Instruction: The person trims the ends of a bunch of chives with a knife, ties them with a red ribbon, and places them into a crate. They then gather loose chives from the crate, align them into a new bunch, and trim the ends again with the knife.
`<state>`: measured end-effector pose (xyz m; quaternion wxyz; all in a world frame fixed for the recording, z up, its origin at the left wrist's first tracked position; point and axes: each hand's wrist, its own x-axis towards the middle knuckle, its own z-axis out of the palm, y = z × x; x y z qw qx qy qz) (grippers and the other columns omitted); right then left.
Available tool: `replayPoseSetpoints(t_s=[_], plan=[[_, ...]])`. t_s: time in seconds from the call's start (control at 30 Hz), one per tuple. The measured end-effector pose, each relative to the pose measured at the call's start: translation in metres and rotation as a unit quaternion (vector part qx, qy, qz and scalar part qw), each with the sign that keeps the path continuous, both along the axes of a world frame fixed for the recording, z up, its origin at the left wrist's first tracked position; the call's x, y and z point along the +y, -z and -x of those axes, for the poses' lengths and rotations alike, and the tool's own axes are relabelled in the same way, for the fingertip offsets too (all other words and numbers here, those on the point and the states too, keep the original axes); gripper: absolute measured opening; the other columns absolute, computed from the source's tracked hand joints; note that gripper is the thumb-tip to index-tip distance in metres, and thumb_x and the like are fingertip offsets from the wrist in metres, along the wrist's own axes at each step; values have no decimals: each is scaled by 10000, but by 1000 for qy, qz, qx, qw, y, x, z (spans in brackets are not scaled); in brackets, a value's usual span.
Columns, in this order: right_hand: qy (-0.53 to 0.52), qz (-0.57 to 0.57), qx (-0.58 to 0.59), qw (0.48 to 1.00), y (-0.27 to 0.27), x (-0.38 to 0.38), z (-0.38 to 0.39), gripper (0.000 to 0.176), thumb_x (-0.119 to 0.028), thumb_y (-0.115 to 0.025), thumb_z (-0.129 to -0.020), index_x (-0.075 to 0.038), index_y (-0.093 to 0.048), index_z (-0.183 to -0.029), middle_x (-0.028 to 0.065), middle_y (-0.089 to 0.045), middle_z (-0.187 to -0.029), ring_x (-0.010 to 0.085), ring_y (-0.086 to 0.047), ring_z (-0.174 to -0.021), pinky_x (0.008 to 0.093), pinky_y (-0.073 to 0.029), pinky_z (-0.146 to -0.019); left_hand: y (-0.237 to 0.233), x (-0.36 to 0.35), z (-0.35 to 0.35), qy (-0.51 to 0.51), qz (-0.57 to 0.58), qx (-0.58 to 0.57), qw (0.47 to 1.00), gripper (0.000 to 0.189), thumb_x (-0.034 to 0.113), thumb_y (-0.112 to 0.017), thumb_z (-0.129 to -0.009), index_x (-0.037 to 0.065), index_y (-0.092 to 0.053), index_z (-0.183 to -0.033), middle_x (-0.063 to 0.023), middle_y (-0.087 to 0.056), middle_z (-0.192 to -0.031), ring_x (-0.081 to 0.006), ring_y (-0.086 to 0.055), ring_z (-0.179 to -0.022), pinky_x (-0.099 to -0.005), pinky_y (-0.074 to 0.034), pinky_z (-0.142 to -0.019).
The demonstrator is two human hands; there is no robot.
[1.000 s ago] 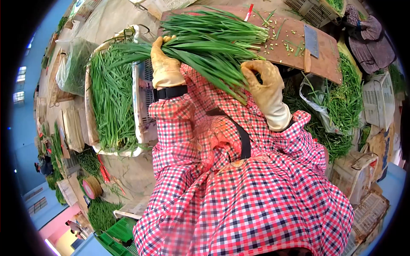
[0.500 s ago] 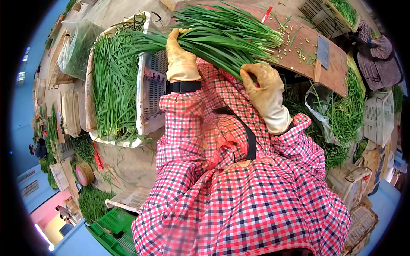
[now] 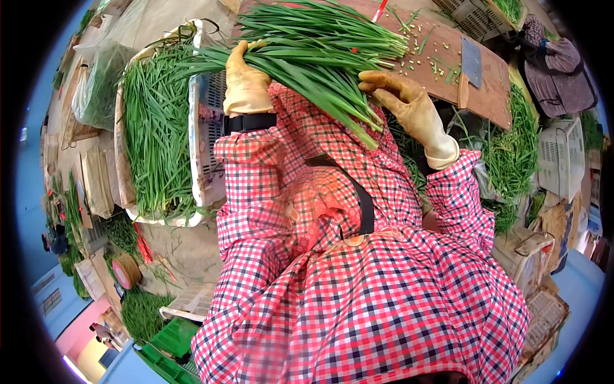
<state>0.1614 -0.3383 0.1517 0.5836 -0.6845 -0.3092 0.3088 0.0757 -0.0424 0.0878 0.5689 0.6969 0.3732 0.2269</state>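
My left hand (image 3: 247,80), in a tan rubber glove, is closed around a bunch of garlic chives (image 3: 307,77) near its leafy end. The pale cut ends of this bunch slant down toward my lap. My right hand (image 3: 406,102), gloved the same way, is apart from those ends on their right, with its fingers stretched out and nothing in them. Behind the held bunch, another pile of garlic chives (image 3: 332,29) lies on a reddish-brown board (image 3: 489,96).
A cleaver (image 3: 470,67) with a wooden handle rests on the board among cut bits. Left stands a white crate (image 3: 195,128) full of chives, beside a plastic bag (image 3: 105,83). Loose greens (image 3: 511,153) heap at the right. A person (image 3: 556,70) is at the upper right.
My right hand has let go of the chive ends and moved right, its fingers opening. The ends now hang lower over my lap. The whole view has shifted slightly.
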Motion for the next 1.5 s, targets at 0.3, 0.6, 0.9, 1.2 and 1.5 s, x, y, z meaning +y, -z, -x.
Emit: replayPoseSetpoints(t_s=[0.3, 0.6, 0.9, 1.2, 1.5], plan=[[119, 84, -107, 984, 8, 3, 19, 286, -222, -659, -922, -6, -669, -1110, 143, -716, -932, 229, -697, -801, 303, -534, -742, -20, -1, -6, -133, 518, -268, 802, 350, 141, -698, -825, 15, -574, -1127, -107, -662, -1026, -215, -635, -937, -319, -522, -859], [233, 96, -44, 967, 11, 26, 32, 216, -118, -680, -870, -25, -674, -1065, 137, -711, -921, 225, -694, -787, 319, -535, -716, -20, 1, -22, -196, 483, -256, 814, 216, 241, -502, -969, 57, -593, -902, -80, -644, -872, -253, -613, -854, -423, -527, -805], [257, 216, -284, 898, 26, 3, 18, 174, -153, -658, -837, -103, -701, -998, 106, -709, -965, 287, -679, -896, 367, -534, -797, -10, 5, -15, -217, 506, -232, 802, 286, 271, -494, -984, 18, -625, -953, -121, -663, -970, -295, -614, -916, -455, -500, -893], [201, 300, -40, 932, 30, -85, 5, 405, -261, -716, -863, -66, -646, -1211, 111, -675, -1141, 218, -624, -1067, 326, -469, -952, -29, -5, -8, -237, 464, -204, 829, 287, 247, -476, -999, 12, -607, -1099, -155, -669, -1072, -313, -650, -949, -469, -554, -815], [-3, -62, 203, 977, -14, -14, 33, 798, -514, -721, -832, 19, -485, -1378, 121, -581, -1291, 189, -540, -1183, 322, -417, -1014, -24, -5, -6, -124, 422, -263, 859, 342, 314, -464, -1000, 33, -572, -1160, -171, -653, -1109, -309, -642, -995, -430, -542, -903]])
